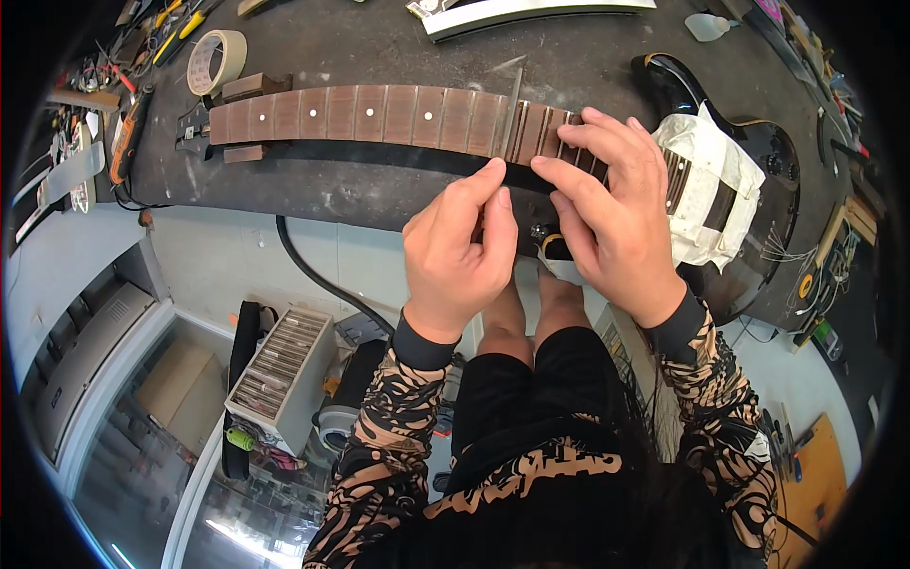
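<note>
The guitar neck [398, 116] lies just past the left hand [458, 239], which is curled by a thin metal strip [513, 109]; I can't tell if it grips. The right hand [621, 209] is open over the neck.

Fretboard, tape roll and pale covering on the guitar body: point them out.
Fretboard [402, 116]: head view, bare wood between two frets.
Tape roll [234, 59]: head view, right side of the roll.
Pale covering [700, 190]: head view, pale strip between two dark gaps.
</note>
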`<action>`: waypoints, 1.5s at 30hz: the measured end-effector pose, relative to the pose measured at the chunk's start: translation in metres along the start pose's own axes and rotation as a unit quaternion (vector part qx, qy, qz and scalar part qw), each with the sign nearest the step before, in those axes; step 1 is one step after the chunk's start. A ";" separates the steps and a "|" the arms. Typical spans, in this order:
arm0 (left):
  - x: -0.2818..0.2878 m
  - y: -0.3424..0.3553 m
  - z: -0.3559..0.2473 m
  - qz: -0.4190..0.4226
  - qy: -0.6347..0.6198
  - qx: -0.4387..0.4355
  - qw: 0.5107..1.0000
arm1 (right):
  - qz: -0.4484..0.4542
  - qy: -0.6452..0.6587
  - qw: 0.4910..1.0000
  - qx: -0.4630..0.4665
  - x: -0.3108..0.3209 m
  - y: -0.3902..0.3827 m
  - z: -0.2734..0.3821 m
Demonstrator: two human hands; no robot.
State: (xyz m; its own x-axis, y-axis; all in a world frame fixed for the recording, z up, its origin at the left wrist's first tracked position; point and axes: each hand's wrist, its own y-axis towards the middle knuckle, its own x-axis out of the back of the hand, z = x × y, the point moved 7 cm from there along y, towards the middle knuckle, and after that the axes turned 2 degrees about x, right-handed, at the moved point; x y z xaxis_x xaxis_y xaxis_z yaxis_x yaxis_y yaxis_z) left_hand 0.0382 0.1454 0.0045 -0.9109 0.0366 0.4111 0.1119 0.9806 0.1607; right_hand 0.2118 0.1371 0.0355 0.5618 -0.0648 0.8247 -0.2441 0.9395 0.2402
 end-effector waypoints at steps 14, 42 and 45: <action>0.006 -0.040 0.005 0.025 0.027 -0.020 0.999 | 0.022 -0.005 1.000 0.000 -0.006 -0.002 -0.007; 0.006 -0.034 0.005 0.028 0.022 -0.055 0.998 | 0.027 -0.010 1.000 0.001 -0.011 -0.002 -0.006; -0.009 -0.001 0.006 0.016 -0.014 -0.035 0.999 | 0.026 -0.011 1.000 0.000 -0.012 -0.003 -0.009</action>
State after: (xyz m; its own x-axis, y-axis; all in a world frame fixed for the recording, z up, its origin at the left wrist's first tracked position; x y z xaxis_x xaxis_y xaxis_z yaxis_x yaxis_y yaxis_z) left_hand 0.0443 0.1451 -0.0049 -0.9173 0.0744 0.3911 0.1682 0.9628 0.2114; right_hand 0.2124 0.1380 0.0204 0.5315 -0.0231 0.8468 -0.2727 0.9417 0.1968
